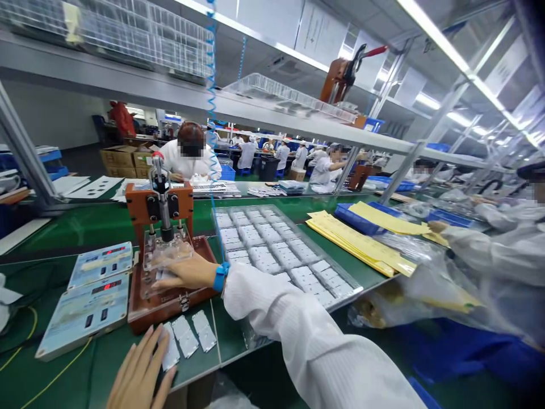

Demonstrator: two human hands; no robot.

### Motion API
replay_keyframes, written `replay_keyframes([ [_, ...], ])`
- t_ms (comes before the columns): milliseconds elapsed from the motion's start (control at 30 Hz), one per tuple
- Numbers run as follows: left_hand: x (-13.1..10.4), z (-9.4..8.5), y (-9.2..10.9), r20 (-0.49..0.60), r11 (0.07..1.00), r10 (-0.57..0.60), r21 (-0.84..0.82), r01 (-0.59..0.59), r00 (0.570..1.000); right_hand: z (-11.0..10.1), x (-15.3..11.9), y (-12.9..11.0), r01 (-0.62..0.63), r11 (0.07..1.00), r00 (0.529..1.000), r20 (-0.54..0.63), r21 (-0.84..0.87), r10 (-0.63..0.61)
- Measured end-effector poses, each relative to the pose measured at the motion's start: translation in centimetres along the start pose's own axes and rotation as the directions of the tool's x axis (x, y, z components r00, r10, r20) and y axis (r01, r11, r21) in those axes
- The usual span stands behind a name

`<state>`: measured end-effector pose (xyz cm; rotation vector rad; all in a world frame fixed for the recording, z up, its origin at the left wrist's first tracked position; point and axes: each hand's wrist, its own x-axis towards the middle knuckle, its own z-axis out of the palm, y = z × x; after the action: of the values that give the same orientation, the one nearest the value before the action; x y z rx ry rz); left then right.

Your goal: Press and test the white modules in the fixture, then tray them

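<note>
Beside the press (167, 232), three plates (184, 336) are lying, seemingly remaining; the left hand (139, 370), fingers spread, is touching one. The right hand (189, 272), fingers straight, is resting inside, its hold unclear. Others, perhaps done, are filling the tray (355, 291).

The person's forearm was covered by a loose white fabric sleeve (306, 335), faintly ribbed with fine lines and deeply creased, which widened toward five o'clock and ended in a soft, gathered cuff (230, 289) near eight o'clock. Just beyond the cuff, a bright blue, narrow wristband (220, 276) circled the wrist below the bare right hand (187, 272). At the band's twelve o'clock side, a thin blue cord (212, 102), tightly coiled higher up, seemed to join it. The left hand (142, 372), between seven and eight o'clock, was also bare, with slender fingers.
</note>
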<state>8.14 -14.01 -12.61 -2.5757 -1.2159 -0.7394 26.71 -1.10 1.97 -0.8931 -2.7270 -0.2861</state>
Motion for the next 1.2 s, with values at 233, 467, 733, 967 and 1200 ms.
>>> replay_keyframes([
  [233,1.8,0.3,0.2,0.083,0.999,0.039,-0.016,-0.038,0.996,0.7,-1.7,-0.4,-0.074,0.997,0.994,-0.076,0.006,0.075],
  [467,2.6,-0.9,0.6,0.027,0.994,-0.020,-0.108,0.023,0.999,-2.4,-7.7,-1.5,-0.279,0.920,0.949,-0.066,0.274,0.307],
  [733,2.4,-1.3,0.8,0.024,0.968,-0.117,-0.222,0.119,0.993,-3.7,-12.9,2.8,-0.783,0.614,0.600,0.144,-0.100,0.787],
  [967,2.3,-1.3,0.7,-0.024,0.948,-0.165,-0.278,0.152,0.986,-3.4,-12.8,4.0,-0.752,0.651,0.613,0.248,-0.107,0.750],
  [1200,2.3,-1.2,0.5,-0.002,0.939,-0.176,-0.299,0.167,0.984,-3.6,-12.4,4.7,-0.723,0.688,0.618,0.383,-0.064,0.686],
])
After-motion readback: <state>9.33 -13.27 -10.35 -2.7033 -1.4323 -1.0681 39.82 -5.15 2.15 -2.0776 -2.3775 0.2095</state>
